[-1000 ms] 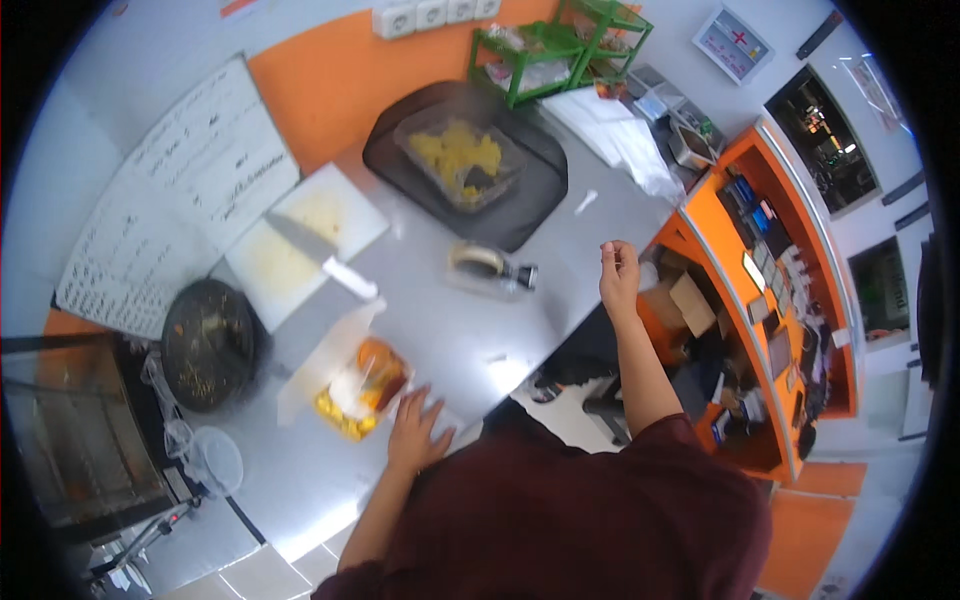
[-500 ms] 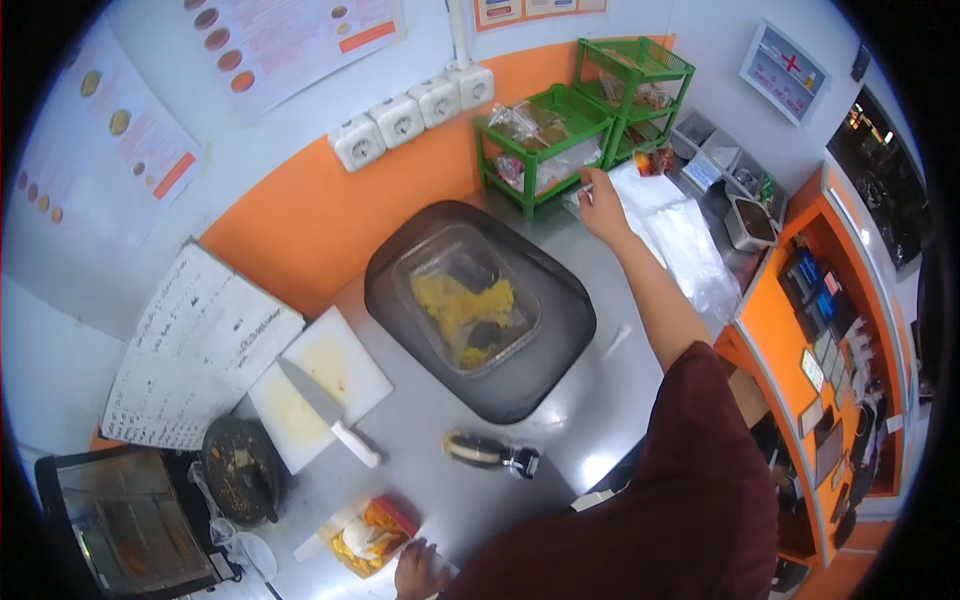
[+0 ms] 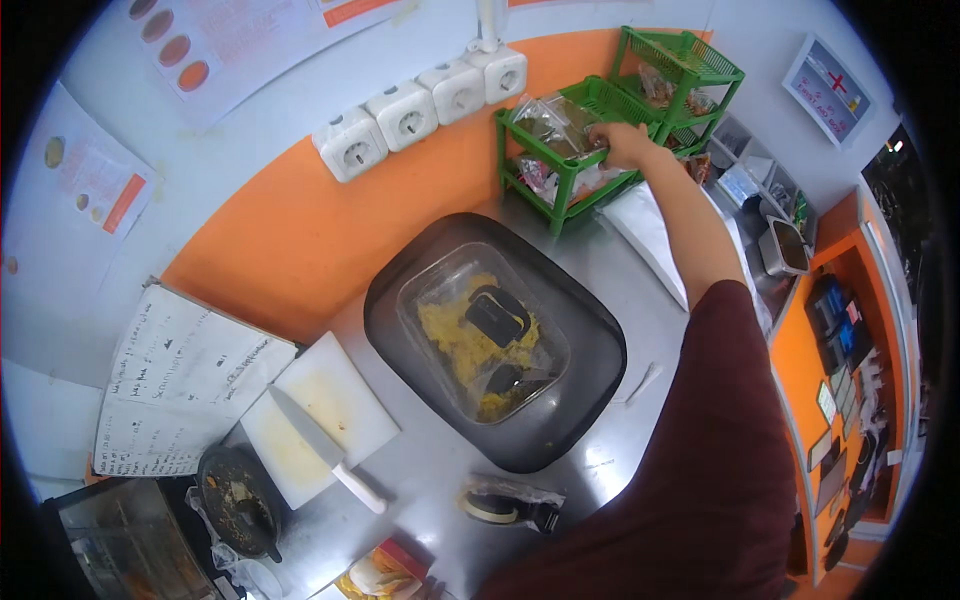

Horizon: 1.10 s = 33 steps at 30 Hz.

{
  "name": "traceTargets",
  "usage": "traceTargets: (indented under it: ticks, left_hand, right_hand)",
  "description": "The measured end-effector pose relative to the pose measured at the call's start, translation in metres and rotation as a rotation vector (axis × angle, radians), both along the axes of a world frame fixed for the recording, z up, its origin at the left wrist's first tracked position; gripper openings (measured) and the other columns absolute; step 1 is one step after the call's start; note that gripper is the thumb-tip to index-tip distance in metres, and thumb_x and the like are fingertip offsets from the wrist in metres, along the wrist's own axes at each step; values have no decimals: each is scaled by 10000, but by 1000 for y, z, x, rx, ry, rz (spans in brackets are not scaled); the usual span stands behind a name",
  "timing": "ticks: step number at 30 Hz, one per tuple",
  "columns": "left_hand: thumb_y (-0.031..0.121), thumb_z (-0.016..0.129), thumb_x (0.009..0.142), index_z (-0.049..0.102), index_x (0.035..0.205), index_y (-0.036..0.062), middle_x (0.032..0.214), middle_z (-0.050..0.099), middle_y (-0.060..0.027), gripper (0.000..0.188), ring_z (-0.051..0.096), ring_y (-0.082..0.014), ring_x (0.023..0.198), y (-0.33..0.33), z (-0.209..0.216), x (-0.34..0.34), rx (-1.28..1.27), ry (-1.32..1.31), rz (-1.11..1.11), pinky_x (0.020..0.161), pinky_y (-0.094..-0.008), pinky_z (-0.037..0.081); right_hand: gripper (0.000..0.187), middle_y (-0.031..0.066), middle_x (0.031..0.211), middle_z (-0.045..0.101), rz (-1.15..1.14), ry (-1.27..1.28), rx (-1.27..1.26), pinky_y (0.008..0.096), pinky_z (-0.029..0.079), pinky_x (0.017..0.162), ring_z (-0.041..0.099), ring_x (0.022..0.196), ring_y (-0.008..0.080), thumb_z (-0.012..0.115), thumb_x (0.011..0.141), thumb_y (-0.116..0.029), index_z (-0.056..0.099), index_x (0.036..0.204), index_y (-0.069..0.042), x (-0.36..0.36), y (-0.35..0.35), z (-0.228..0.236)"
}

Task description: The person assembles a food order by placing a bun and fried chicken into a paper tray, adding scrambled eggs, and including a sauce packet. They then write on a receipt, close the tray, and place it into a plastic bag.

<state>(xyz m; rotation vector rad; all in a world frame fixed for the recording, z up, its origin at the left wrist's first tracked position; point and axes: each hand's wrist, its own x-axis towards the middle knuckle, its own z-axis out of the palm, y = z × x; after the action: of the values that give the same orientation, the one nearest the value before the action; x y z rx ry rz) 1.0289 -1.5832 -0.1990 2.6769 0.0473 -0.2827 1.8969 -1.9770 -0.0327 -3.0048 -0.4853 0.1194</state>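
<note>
My right hand [image 3: 628, 146] reaches into the upper tray of a green plastic rack [image 3: 565, 180]. Its bent fingers close on the edge of a clear plastic bag [image 3: 555, 128] with brownish contents. Only a sliver of my left hand [image 3: 434, 589] shows at the lower edge, beside a red-and-yellow food box [image 3: 385, 575] with white and yellow food in it; its fingers are mostly cut off. Between my arms lies a tape dispenser [image 3: 510, 502].
A dark tray [image 3: 590, 400] holds a clear lidded container [image 3: 545, 350] of yellow food. To the left are a white cutting board [image 3: 350, 400] with a knife [image 3: 310, 425], a black bowl [image 3: 238, 500] and a handwritten board [image 3: 180, 390]. White sheets [image 3: 650, 235] lie under my right arm.
My right hand has moved up and back from beside the green rack into its upper tray. The view has shifted, so the food box and left hand sit lower, mostly out of sight.
</note>
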Motion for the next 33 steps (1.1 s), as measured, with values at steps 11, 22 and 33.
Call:
traceTargets:
  ticks: [11,22,33]
  left_hand:
    - [363,705,807,592,1294,53,1373,552,-240,588,574,-402,1197,-2,10,6,-4,-1,-2,978,-502,487]
    - [409,681,825,619,1286,114,1400,563,-159,551,522,-356,1294,9,-9,-8,-19,15,3,1048,-465,449]
    - [388,669,840,612,1305,177,1419,548,-118,513,539,-318,1262,3,-13,-15,16,7,34,1020,-453,454]
  right_hand:
    - [782,122,1208,632,100,-295,-166,551,392,972,544,1193,366,872,620,-159,446,1275,-186,-11,0,25]
    - [569,63,1147,685,139,-105,-26,536,389,996,586,1202,294,862,623,-189,681,1161,-189,-11,25,7]
    - [422,54,1119,707,150,7,-106,582,334,1013,608,1179,299,824,694,-129,724,1098,-195,-13,24,6]
